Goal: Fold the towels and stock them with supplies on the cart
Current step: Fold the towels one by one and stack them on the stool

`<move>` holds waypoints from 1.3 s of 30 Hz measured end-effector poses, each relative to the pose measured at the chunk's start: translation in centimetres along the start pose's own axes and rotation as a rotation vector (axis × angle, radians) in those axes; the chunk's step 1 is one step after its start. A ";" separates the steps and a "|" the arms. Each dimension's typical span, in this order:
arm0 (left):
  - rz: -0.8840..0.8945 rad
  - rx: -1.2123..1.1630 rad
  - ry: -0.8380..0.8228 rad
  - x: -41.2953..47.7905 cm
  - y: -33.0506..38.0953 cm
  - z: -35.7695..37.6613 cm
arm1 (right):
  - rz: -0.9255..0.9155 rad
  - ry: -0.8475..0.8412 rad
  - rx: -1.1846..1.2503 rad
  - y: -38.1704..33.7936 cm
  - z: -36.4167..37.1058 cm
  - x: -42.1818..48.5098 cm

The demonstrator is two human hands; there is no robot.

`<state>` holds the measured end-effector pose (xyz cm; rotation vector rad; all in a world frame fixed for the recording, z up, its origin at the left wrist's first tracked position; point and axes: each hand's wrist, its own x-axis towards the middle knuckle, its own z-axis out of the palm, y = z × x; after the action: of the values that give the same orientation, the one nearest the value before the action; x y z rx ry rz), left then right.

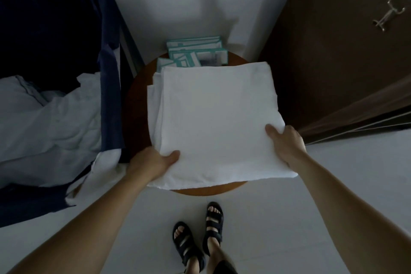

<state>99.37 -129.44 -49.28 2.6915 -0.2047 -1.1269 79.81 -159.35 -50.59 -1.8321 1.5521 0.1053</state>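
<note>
Holding a folded white towel (218, 118) by its near part, both hands work at a small round wooden table (209, 191). The left hand (153, 162) grips the near left edge, with the thumb lying on top and the other fingers hidden under the cloth. The right hand (284, 142) grips the right edge in the same way – thumb on top, fingers out of sight below. The towel lies flat over most of the table top, and its near edge hangs a little past the table rim. On its left side the edges of more folded white layers show under it; whether they are separate towels I cannot tell.

Behind the towel, on the far part of the table, stands a group of teal-and-white packets (195, 53), close to the white wall. To the left of the table there is a dark blue cloth bag (109, 73) on a metal frame, and crumpled white linen (51, 122) lies inside it. To the right is a dark wooden door (333, 51) with a metal hook (389, 14) on it. Below, on the pale floor, the person's feet are in black sandals (189, 244).
</note>
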 end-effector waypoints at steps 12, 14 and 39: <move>0.005 -0.853 -0.229 1.5 3.6 -1.6 | -0.086 -0.193 0.192 -1.5 -1.1 -0.4; 0.175 -0.871 -0.158 1.0 4.5 -3.0 | -0.236 -0.120 0.222 -3.5 -2.6 -1.1; 0.060 -0.402 0.374 1.7 0.2 2.7 | -0.192 0.009 -0.195 -2.0 0.4 1.1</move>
<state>98.62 -130.36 -52.26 2.4496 0.0048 -0.5557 82.00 -160.03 -50.51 -2.1276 1.4043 0.1631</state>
